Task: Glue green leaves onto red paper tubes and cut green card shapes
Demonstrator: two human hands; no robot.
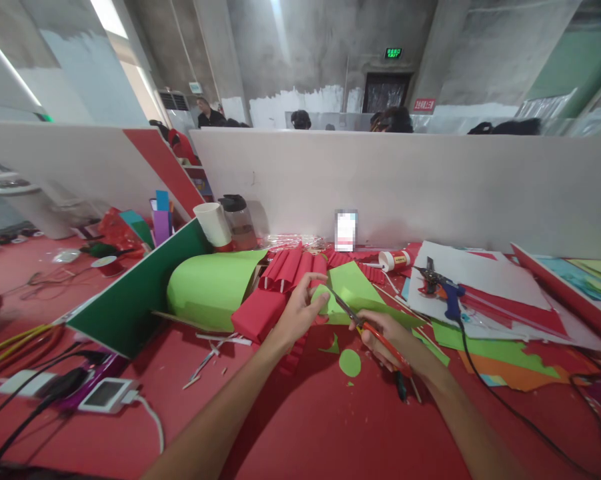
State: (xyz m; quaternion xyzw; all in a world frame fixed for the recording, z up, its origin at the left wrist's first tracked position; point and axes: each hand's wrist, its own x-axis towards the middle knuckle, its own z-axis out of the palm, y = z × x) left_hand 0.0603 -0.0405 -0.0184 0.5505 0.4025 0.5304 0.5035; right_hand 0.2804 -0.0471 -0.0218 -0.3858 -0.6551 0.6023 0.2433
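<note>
Between the thumb and fingers of my left hand [300,307] is a small light-green paper piece [322,299] with a rounded edge. My right hand [385,337] is wrapped round scissors [367,327] with red-orange handles, their blades pointing up and left to that piece. Below, a cut green paper circle [350,363] lies on the red table, with a curved green scrap [334,345] close by. Behind my hands lie a green paper sheet [355,283] and red pleated paper [290,267]. A red paper-covered block [260,315] sits left of my left hand.
A rolled green sheet [210,287] and a dark green board [145,300] stand at left. A blue glue gun [450,297] rests on white sheets at right, its cord trailing forward. At the back are a lit phone [346,231], a dark-lidded bottle [239,220] and a partition [405,180].
</note>
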